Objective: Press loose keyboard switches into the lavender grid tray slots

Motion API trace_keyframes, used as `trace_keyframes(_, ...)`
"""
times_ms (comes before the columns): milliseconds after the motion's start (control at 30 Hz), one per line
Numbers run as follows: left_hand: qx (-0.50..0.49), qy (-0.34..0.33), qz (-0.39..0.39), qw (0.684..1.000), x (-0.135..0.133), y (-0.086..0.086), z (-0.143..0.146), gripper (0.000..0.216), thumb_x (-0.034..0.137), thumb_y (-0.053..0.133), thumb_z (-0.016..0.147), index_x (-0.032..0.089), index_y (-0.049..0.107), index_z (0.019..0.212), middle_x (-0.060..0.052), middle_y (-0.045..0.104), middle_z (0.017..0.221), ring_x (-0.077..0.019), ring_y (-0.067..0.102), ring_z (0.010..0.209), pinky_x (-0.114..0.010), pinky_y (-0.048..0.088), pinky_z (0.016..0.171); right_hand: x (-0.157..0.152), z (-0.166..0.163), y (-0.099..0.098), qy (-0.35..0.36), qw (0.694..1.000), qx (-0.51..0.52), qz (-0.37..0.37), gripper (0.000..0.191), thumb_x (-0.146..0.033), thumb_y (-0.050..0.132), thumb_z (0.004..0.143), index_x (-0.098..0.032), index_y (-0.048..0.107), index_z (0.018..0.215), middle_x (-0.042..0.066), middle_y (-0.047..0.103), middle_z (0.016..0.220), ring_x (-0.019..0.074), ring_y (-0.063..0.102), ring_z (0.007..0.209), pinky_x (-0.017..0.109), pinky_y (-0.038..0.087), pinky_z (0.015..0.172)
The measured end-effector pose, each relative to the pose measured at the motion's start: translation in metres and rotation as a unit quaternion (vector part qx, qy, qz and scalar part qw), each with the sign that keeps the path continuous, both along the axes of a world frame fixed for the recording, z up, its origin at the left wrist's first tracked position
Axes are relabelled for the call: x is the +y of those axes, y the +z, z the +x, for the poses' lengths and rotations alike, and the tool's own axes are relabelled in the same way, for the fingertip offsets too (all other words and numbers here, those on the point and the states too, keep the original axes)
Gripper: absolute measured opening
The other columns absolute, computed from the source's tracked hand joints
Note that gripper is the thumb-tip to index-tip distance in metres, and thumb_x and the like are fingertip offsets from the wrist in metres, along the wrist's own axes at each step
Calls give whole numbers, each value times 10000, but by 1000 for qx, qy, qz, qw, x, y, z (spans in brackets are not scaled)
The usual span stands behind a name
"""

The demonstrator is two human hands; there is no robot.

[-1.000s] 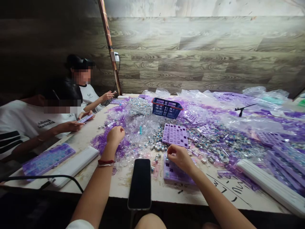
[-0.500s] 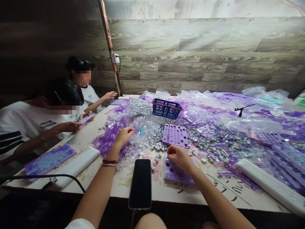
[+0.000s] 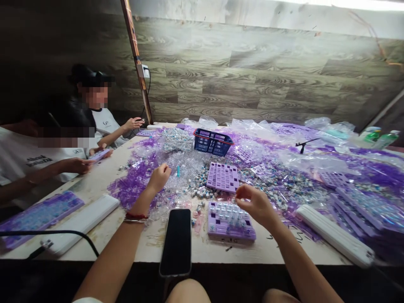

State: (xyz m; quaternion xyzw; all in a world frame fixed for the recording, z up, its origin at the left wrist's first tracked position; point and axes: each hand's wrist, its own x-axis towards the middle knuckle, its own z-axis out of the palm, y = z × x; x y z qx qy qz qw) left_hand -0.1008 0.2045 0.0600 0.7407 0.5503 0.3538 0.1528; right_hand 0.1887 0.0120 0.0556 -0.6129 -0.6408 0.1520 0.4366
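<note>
A purple keyboard plate [image 3: 231, 221] partly filled with clear switches lies near the table's front edge. My right hand [image 3: 256, 203] hovers just right of and above it, fingers curled in a pinch; what they hold is too small to see. My left hand [image 3: 159, 176] is closed in a loose fist over the heap of clear and purple plastic pieces [image 3: 142, 181]. A second, empty purple plate [image 3: 222, 176] lies beyond, on a pile of loose switches [image 3: 277, 185].
A black phone [image 3: 176, 240] lies at the front edge between my arms. A blue basket [image 3: 212, 142] stands further back. White foam bars [image 3: 334, 233] [image 3: 85, 219] and stacked purple trays [image 3: 362, 202] flank the work spot. Two people sit at the left side, holding purple plates.
My right hand lifted off the near plate and moved right, uncovering it. My left hand stayed over the plastic heap. The view shifted slightly right.
</note>
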Motion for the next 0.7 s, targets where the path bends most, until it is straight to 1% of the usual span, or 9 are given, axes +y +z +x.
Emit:
trace_keyframes(100,-17,-13,7,1000,-6,0,8,184,300,406,786,182,504,685,11,551,625,-146,489,605,-247,347,606,-28,23,1,14,999,-16,-39,53,-216,559,693,-202,567,743,18,644,719,173,620,689,295,507,691)
trace_keyframes(167,-24,-23,15,999,-9,-1,13,189,315,412,785,182,509,692,13,551,622,-142,488,589,-245,347,601,-40,32,-4,13,998,-20,-51,43,-217,551,694,-203,561,733,13,637,711,172,618,688,295,509,697)
trace_keyframes(233,-23,-30,31,999,-12,-3,16,183,317,413,778,185,495,682,20,527,600,-139,482,578,-242,342,596,-46,36,-11,20,998,-17,-55,40,-214,538,695,-200,556,728,10,624,704,167,611,681,296,509,705)
trace_keyframes(333,-6,-38,58,998,-14,-5,19,165,321,418,765,192,471,676,27,485,581,-137,471,571,-240,327,586,-47,35,-20,33,998,-11,-56,45,-205,522,697,-195,555,726,8,610,699,161,600,674,296,505,705)
trace_keyframes(400,9,-45,69,997,-15,-7,20,161,327,421,762,194,467,682,24,487,591,-139,474,576,-241,323,588,-45,33,-22,29,998,-18,-57,40,-191,521,694,-194,551,721,8,611,700,161,599,675,294,498,696)
trace_keyframes(700,47,-63,75,994,-11,-12,19,162,325,409,761,193,477,696,3,531,629,-151,508,607,-246,335,606,-43,27,-20,30,996,-39,-68,49,-148,527,678,-192,529,700,2,614,693,161,601,677,278,474,676)
